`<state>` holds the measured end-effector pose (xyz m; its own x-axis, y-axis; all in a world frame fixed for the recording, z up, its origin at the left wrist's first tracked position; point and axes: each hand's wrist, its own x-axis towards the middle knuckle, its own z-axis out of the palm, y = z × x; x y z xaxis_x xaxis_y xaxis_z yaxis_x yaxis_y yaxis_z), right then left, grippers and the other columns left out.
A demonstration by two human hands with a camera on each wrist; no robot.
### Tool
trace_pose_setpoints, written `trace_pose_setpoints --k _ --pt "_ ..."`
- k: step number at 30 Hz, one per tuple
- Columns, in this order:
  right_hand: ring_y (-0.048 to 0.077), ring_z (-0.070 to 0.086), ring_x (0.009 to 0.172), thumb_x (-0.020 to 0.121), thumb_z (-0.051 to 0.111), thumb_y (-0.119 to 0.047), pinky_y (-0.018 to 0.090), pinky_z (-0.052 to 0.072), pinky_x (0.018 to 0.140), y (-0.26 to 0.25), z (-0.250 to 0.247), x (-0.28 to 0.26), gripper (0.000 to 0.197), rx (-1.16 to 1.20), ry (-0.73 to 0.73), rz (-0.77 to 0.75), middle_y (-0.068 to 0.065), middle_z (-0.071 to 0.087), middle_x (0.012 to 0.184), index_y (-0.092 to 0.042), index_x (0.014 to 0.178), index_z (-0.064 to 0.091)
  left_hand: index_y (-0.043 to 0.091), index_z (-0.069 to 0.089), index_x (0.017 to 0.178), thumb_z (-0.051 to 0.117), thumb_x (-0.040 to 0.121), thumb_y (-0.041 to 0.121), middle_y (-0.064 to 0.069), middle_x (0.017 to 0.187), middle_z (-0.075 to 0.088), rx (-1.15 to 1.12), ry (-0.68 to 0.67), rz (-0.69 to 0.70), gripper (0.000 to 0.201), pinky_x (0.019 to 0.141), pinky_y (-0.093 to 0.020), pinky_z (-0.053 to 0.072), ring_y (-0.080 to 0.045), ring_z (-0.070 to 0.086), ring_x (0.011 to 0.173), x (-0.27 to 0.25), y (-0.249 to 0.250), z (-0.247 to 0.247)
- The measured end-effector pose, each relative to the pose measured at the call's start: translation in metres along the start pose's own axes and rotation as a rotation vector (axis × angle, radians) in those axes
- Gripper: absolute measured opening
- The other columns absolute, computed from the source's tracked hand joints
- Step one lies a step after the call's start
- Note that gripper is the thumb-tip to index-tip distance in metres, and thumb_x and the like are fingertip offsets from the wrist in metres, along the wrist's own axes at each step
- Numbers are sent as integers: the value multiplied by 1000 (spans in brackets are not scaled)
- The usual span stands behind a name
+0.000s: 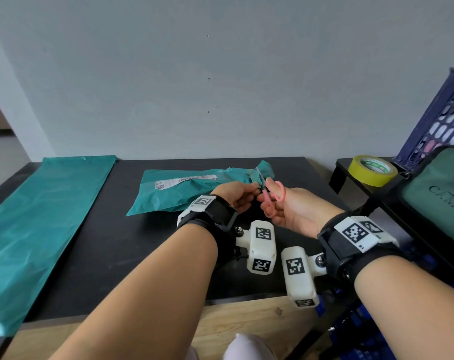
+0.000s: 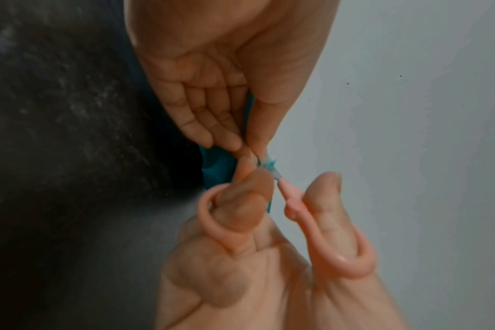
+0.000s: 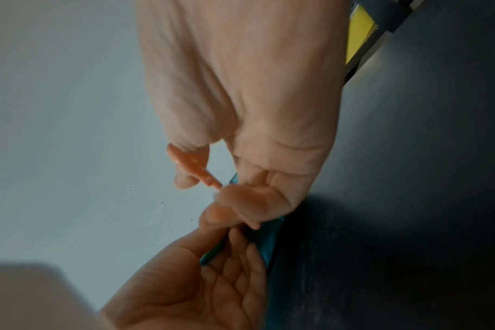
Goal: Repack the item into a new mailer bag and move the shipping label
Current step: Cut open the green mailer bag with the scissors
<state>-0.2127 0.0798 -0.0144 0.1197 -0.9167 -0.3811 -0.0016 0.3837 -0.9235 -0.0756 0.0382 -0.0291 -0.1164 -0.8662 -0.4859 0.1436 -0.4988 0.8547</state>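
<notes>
A crumpled teal mailer bag (image 1: pixel 186 190) with a white shipping label (image 1: pixel 184 181) lies on the black table (image 1: pixel 111 242). My left hand (image 1: pixel 236 194) pinches the bag's right end (image 2: pixel 216 167) between thumb and fingers. My right hand (image 1: pixel 285 206) holds pink scissors (image 1: pixel 271 196), thumb and a finger through the loops (image 2: pixel 345 245), blades at the bag's pinched edge (image 1: pixel 259 178). A flat new teal mailer bag (image 1: pixel 38 216) lies along the table's left side. The item inside the old bag is hidden.
A yellow tape roll (image 1: pixel 371 170) sits on a black shelf (image 1: pixel 350 165) at the right, beside a dark blue crate (image 1: pixel 441 120) and a green pouch (image 1: pixel 439 196). A grey wall stands behind the table. A wooden floor shows below the table's near edge.
</notes>
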Motion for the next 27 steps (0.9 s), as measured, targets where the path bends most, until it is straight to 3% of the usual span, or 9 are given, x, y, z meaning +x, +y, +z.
trace_pose_setpoints --k 4,8,11,14,16,19,21,24,27 --pt "13 57 56 87 53 -58 22 49 51 -2 -1 -1 55 -2 -63 33 6 62 72 -5 99 61 14 65 78 65 89 19 5 74 63 41 -8 -3 13 72 -19 48 -5 54 67 3 -1 -2" --pt "12 56 56 88 53 -56 21 47 52 -3 1 -2 53 -7 -58 32 6 61 71 -5 98 62 14 67 82 66 89 21 3 82 64 81 -9 -19 10 72 -21 49 -8 55 75 6 -3 -6" --pt "10 53 54 90 57 -47 17 43 44 -1 5 -2 44 35 7 11 4 61 64 -3 94 63 13 69 101 64 90 23 2 99 67 61 -45 -53 16 70 -22 49 -10 55 92 8 -4 -8" --pt "9 52 53 90 59 -42 15 41 38 -1 2 -2 40 57 27 15 3 61 62 -3 91 63 12 66 115 62 92 22 4 107 70 96 -32 -56 26 72 -22 50 -8 56 94 5 -4 -8" --pt "9 52 54 91 58 -43 15 42 38 -3 -2 -4 42 70 12 31 3 60 63 -1 95 62 11 65 114 56 96 27 3 107 71 223 -70 -72 26 69 -22 50 -6 61 83 -6 -1 -10" --pt "10 52 56 90 59 -42 15 43 38 -10 -8 -6 46 79 1 56 3 59 65 1 107 59 6 67 91 56 95 35 -4 78 69 659 -168 -80 31 51 -17 45 -5 52 43 -31 13 -17" --pt "9 53 55 89 61 -41 14 43 38 -14 -11 -7 49 68 -7 81 3 61 64 2 113 59 10 70 74 66 87 34 -1 63 65 977 -48 158 27 53 -20 44 -8 45 42 -34 25 -18" --pt "7 55 49 87 64 -39 15 43 35 -19 -16 -10 53 49 -7 107 3 64 61 3 120 59 19 71 70 78 71 28 4 71 68 1138 231 597 12 60 -23 47 -12 61 66 -34 40 -10" --pt "7 56 48 86 65 -39 14 42 35 -22 -21 -14 56 17 -19 116 2 65 64 2 123 58 21 65 83 79 67 32 5 85 66 1254 221 640 24 70 -28 53 -15 63 82 -21 33 5"
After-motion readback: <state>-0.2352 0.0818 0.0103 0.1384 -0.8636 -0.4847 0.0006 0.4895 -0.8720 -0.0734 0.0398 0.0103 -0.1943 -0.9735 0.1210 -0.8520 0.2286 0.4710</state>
